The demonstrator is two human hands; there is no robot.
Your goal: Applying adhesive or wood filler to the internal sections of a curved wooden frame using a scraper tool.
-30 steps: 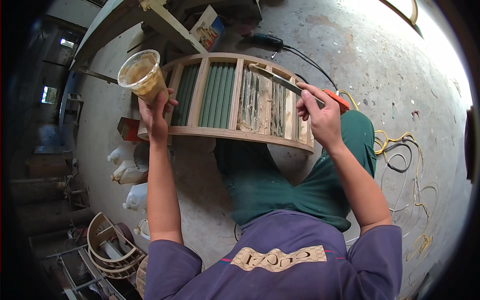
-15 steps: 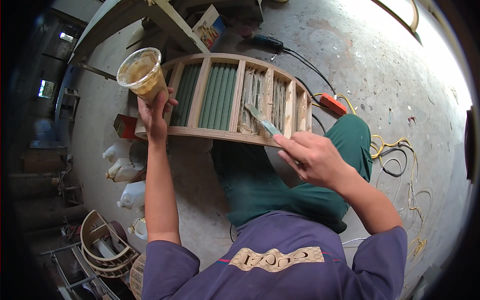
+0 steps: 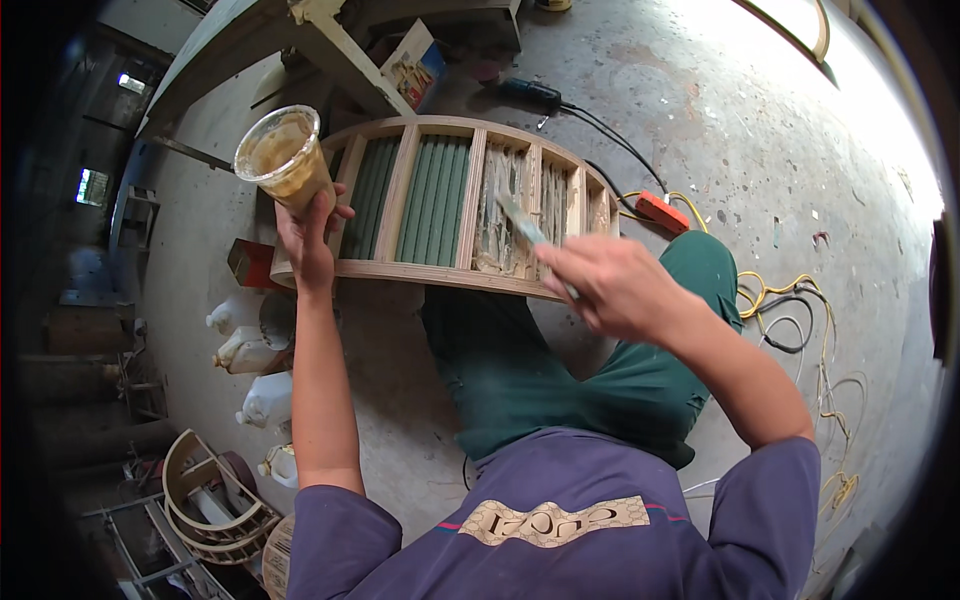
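Note:
My left hand (image 3: pixel 308 240) is wrapped round a clear plastic cup (image 3: pixel 297 180) smeared with yellowish-brown paste, held up over the left end of a curved wooden frame (image 3: pixel 430 271). In my right hand (image 3: pixel 615 285) is a slim, pale green brush (image 3: pixel 523 221), its tip over a section near the frame's right end. Its bristles are blurred, so contact cannot be told. Crossbars divide the frame into several sections. Green ribbed strips (image 3: pixel 436 190) line the middle and left ones, while messy brownish paste (image 3: pixel 497 245) covers the strips farther right.
The frame lies across in front of my knees. Behind it are a power tool (image 3: pixel 530 92) with a black cord and an orange power strip (image 3: pixel 664 212). Yellow cables (image 3: pixel 775 295) run on the right. White jugs (image 3: pixel 266 400) and curved wooden pieces (image 3: pixel 205 500) stand at left.
My right hand has turned and shifted slightly left and up, and the brush tip has moved a little up over the pasted section. The cup has dropped slightly in view.

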